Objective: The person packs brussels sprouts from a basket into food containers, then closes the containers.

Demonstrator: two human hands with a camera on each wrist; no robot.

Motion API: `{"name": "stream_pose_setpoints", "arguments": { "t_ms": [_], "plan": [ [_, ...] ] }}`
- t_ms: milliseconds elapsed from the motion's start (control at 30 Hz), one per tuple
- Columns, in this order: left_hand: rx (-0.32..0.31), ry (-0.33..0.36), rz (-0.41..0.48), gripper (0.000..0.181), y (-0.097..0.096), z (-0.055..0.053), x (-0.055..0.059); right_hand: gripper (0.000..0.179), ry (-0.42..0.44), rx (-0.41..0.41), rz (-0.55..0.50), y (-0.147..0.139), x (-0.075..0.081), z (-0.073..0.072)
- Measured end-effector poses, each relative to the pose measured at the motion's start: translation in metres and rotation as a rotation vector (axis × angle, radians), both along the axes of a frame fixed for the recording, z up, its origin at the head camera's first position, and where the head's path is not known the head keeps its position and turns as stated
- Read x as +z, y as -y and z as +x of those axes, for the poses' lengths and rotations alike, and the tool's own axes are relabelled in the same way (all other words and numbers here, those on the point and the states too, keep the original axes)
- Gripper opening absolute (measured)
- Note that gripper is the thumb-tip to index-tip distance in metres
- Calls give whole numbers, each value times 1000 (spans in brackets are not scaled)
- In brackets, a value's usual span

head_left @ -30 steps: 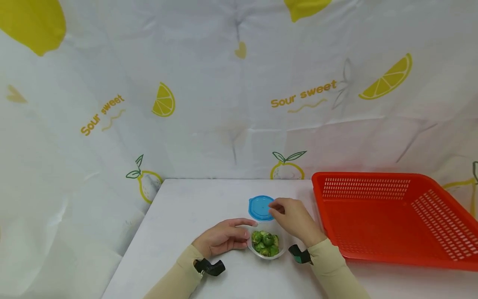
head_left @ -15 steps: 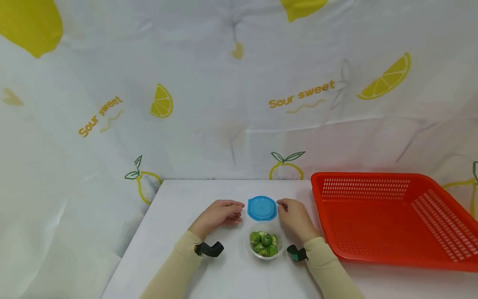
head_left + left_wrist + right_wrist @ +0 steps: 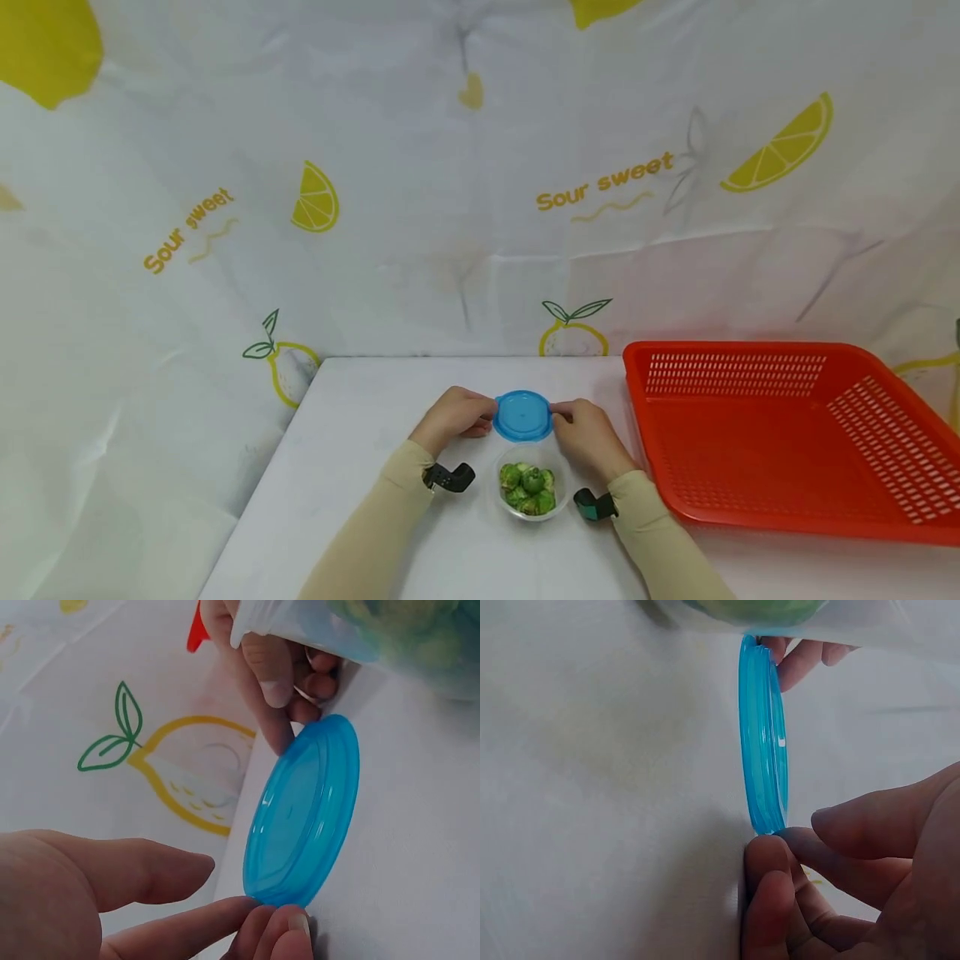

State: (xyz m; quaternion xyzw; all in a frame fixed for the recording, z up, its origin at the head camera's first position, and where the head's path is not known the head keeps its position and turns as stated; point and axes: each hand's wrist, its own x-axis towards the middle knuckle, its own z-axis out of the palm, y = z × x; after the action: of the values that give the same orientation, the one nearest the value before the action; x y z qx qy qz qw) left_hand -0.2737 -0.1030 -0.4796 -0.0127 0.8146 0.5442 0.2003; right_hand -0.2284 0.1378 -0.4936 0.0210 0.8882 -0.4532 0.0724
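A blue lid [image 3: 522, 416] lies flat between my two hands, beyond a clear plastic bowl [image 3: 564, 492] of Brussels sprouts [image 3: 529, 490]. My left hand [image 3: 454, 414] touches the lid's left edge with its fingertips. In the left wrist view, the left thumb [image 3: 161, 874] stands apart from the lid. At the opposite edge, fingertips of my right hand [image 3: 590, 432] touch the rim. The right thumb [image 3: 870, 825] is also off the lid in the right wrist view. Whether the lid is slightly raised from the table I cannot tell.
A large red plastic basket [image 3: 757, 450] stands on the right, near the right forearm. The white table [image 3: 375, 400] meets a lemon-printed cloth [image 3: 420, 275] at the back.
My left hand has left the bowl's side, moved up and then right to the lid's left edge. The right hand has come against the lid's right edge. The bowl has stayed put.
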Motion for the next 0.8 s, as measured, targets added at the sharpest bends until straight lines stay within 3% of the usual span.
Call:
{"name": "stream_pose_setpoints", "arguments": {
  "t_ms": [167,400,567,800],
  "plan": [
    [46,28,44,32,0,3,1,40,-4,-2,7,3,4,1],
    [134,136,246,37,1,6,4,41,-66,-71,43,8,7,5],
    [102,93,309,37,2,13,19,39,-170,-111,72,10,18,11],
    [85,3,351,30,8,29,43,34,-286,-165,45,13,48,30]
  ]
}}
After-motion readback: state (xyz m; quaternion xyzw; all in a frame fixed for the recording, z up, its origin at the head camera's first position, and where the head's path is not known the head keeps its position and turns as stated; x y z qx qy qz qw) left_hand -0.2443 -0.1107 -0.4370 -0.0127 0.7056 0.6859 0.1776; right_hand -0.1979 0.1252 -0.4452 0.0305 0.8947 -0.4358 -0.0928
